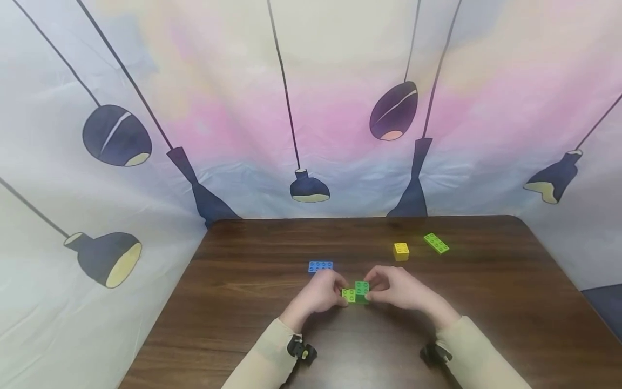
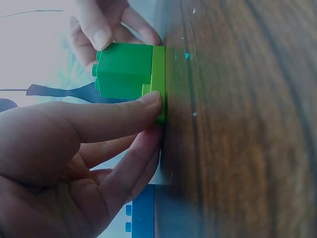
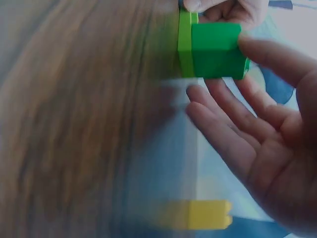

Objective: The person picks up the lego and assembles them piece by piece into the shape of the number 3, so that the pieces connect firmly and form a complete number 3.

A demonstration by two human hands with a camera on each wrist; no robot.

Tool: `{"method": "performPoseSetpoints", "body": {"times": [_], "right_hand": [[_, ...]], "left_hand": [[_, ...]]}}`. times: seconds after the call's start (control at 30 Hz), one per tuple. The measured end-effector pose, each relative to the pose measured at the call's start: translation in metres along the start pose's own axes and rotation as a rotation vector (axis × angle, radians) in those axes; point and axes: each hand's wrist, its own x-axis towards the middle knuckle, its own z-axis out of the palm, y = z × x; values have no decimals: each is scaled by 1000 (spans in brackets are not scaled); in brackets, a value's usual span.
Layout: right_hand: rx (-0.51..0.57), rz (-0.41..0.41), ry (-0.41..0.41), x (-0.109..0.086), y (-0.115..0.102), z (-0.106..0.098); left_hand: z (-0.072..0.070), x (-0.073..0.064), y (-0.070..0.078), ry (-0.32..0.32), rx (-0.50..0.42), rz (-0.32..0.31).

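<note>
From the head view, I am seeing the left hand (image 1: 319, 290) pinching the left end of a lime plate (image 1: 348, 295) between thumb and fingers. A green brick (image 1: 362, 288) is sitting on the plate's right part, and the right hand (image 1: 402, 288) is pinching this brick from its right side. So both pieces are lying between the two hands, over the brown table (image 1: 233, 319). A blue brick (image 1: 320, 266) is resting just beyond the left hand; a yellow brick (image 1: 400, 252) and a second lime plate (image 1: 436, 243) are lying farther back.

From the left wrist, the left thumb is pressing near the plate's end, its fingers curling behind.

From the right wrist, the right thumb is touching the green brick's upper edge, while the lower fingers are spreading loosely beside it.
</note>
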Motion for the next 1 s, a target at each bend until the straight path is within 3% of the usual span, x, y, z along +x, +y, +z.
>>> {"method": "performPoseSetpoints", "body": {"times": [0.2,1.0], "right_hand": [[74,-34,-99,6,4,0],[84,42,-37,3,0,1]], "left_hand": [[-1,-2,-4,-2,-7,-16],[0,0,0,3,-11,-18]]}}
